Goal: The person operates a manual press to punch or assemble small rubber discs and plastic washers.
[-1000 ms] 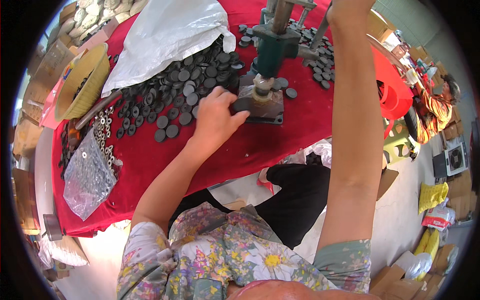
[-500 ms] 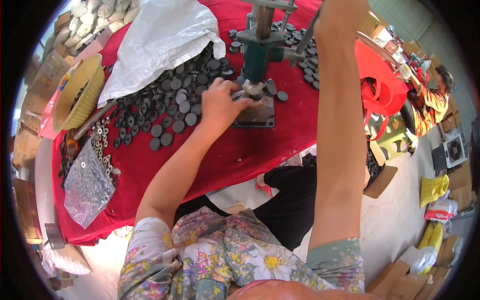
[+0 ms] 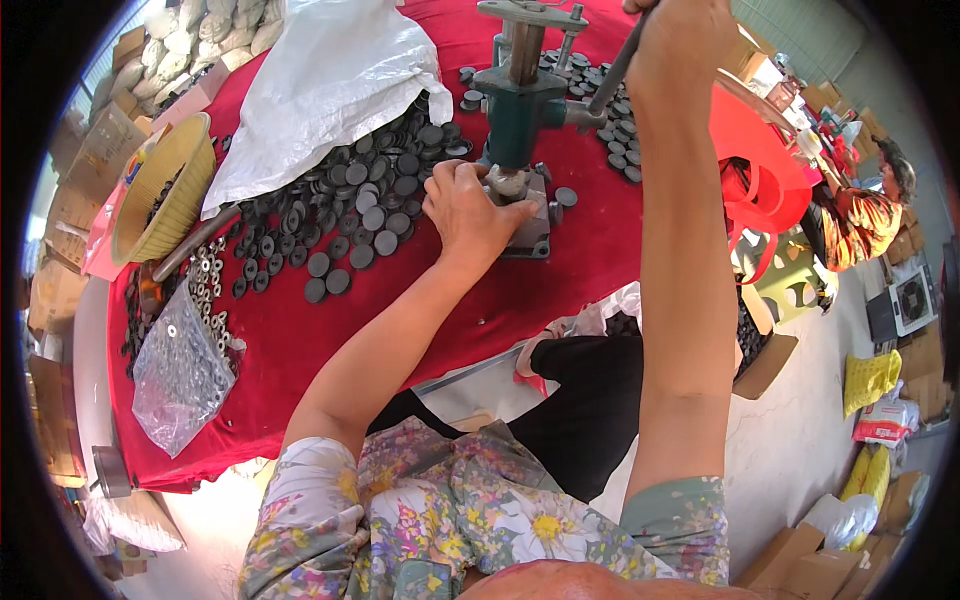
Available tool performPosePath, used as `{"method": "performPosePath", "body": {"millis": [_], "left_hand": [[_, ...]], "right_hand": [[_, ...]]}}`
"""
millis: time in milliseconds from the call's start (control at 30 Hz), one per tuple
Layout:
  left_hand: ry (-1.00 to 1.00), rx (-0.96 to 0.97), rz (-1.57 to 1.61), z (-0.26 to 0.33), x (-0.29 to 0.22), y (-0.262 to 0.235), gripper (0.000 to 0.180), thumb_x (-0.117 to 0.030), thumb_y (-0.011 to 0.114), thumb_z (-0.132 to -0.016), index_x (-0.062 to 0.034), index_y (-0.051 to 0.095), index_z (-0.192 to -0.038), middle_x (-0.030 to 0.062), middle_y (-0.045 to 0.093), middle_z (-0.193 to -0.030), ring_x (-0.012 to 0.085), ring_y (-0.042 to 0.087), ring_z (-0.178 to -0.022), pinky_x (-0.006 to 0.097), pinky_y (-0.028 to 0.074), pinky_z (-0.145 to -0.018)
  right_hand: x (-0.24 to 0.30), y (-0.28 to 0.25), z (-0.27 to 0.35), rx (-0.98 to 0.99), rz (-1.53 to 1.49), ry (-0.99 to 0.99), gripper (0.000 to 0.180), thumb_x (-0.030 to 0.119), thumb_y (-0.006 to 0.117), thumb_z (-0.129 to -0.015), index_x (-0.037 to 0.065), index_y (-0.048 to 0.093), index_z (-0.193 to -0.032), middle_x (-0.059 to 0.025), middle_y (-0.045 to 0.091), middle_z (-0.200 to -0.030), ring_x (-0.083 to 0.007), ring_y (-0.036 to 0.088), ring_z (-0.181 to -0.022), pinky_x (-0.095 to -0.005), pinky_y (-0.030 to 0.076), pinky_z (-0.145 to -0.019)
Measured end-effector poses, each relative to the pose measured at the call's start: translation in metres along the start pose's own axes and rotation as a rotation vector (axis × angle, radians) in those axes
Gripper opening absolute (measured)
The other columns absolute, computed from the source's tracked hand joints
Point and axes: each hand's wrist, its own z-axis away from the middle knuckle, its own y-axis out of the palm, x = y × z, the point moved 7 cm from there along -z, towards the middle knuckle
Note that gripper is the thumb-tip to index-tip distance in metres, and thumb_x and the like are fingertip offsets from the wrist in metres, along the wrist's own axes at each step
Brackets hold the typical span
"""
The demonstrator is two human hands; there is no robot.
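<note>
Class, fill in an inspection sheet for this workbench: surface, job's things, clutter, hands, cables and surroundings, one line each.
Surface: table under a red cloth.
Job's things: green hand press on a grey base; dark round discs heaped to its left, more behind it.
Clutter: white plastic sack; yellow basket; clear bag of metal washers; loose washers beside it.
Hands: left hand at the press base; right hand gripping the press lever.
Cables: nothing seen.
Surroundings: another person seated at right; cardboard boxes and a red bag nearby.

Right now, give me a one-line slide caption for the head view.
Left hand at the base of a green hand press, right hand gripping its lever, dark discs on red cloth.
</note>
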Motion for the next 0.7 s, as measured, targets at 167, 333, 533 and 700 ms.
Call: {"method": "performPosePath", "body": {"millis": [167, 333, 533, 700], "left_hand": [[-0.07, 0.024, 0.012, -0.002, 0.015, 0.014, 0.059, -0.032, 0.084, -0.06, 0.0005, 0.064, -0.105, 0.0141, 0.049, -0.123, 0.0344, 0.044, -0.119, 0.05, 0.036, -0.099], [-0.077, 0.02, 0.052, -0.003, 0.02, 0.015, 0.051, -0.029, 0.079, -0.061, -0.0004, 0.066, -0.101, 0.0134, 0.051, -0.122, 0.0342, 0.044, -0.119, 0.051, 0.036, -0.098], [-0.075, 0.016, -0.031, -0.008, 0.012, 0.012, 0.053, -0.036, 0.081, -0.062, -0.0047, 0.069, -0.103, 0.012, 0.052, -0.121, 0.0332, 0.045, -0.118, 0.05, 0.035, -0.099], [-0.083, 0.065, 0.008, -0.008, 0.023, 0.017, 0.053, -0.038, 0.082, -0.063, -0.0086, 0.072, -0.106, 0.0103, 0.055, -0.119, 0.0325, 0.045, -0.118, 0.049, 0.036, -0.099]], "right_hand": [[-0.021, 0.011, -0.017, 0.06, -0.134, 0.061, 0.033, 0.032, 0.047, -0.103, 0.012, 0.051, -0.076, 0.006, 0.038, -0.061, -0.0047, 0.035, -0.051, -0.0224, 0.029, -0.047], [-0.027, 0.01, -0.018, 0.037, -0.122, 0.09, 0.033, 0.033, 0.048, -0.102, 0.012, 0.051, -0.076, 0.0056, 0.039, -0.061, -0.0049, 0.036, -0.051, -0.0224, 0.029, -0.047], [-0.032, 0.01, -0.02, 0.098, -0.441, 0.266, 0.032, 0.031, 0.048, -0.102, 0.012, 0.051, -0.077, 0.0039, 0.041, -0.061, -0.0061, 0.038, -0.052, -0.0235, 0.031, -0.048], [-0.025, 0.008, -0.019, 0.045, -0.13, 0.024, 0.032, 0.031, 0.049, -0.102, 0.011, 0.052, -0.077, 0.0031, 0.042, -0.061, -0.0067, 0.039, -0.052, -0.0239, 0.032, -0.049]]}}
